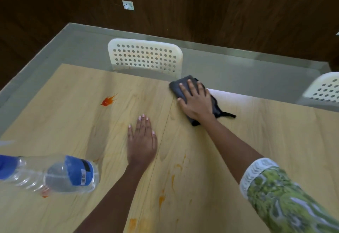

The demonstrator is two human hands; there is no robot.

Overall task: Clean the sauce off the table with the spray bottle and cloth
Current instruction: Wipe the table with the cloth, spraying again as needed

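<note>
The right hand (195, 99) is pressing flat, fingers spread and straight, on the dark cloth (180, 87), which is lying at the table's far edge. The left hand (142, 139) is resting palm down on the table (73, 122), fingers straight and holding nothing, nearer the person and apart from the cloth. The red sauce (108, 101) is sitting left of both hands, well apart from the cloth. The bottle (55, 175) is lying on its side at the left edge, left of the left hand.

Showing are 1 cloth, 1 bottle, 1 red splat, several faint orange smears (162, 198) near the person, and 2 white perforated chairs (145, 56).

The table is pale wood; grey floor and a dark wood wall with 1 socket (128, 5) are lying beyond.
</note>
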